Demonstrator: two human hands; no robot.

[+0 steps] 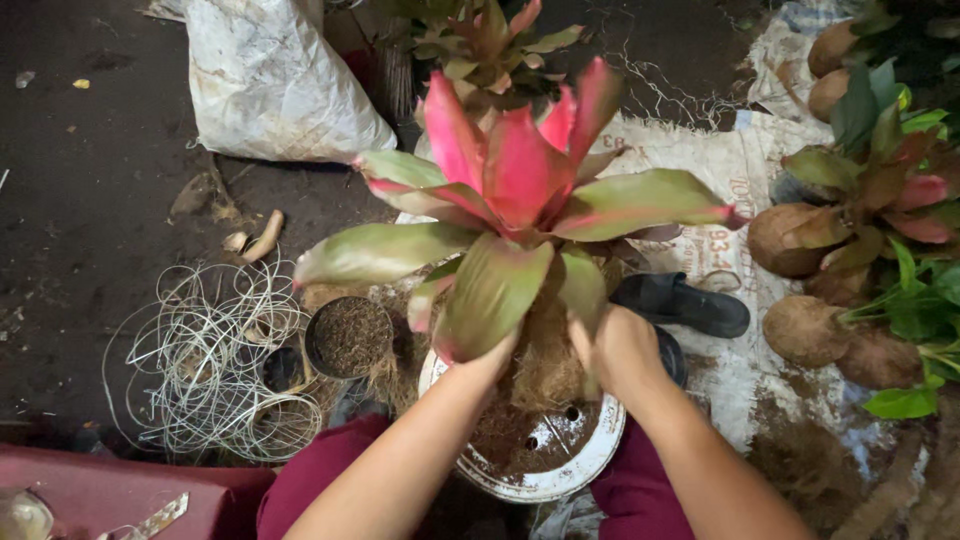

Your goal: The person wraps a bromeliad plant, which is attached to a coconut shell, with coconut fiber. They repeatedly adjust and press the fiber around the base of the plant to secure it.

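Both forearms reaching fwd | left hand (492, 352) + right hand (620, 350) cupping fibre root ball (545, 365) of red-green plant (520, 190), fingers curled shut | hovering over white pot (545, 485) | keeping grip even, plant upright, w/o crushing leaves

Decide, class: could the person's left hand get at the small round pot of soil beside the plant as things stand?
Probably yes, once freed. The left hand is wrapped around the plant's fibrous root ball, so it is occupied. The pot of soil sits close on that side, open-topped; only a drooping leaf hangs above it.
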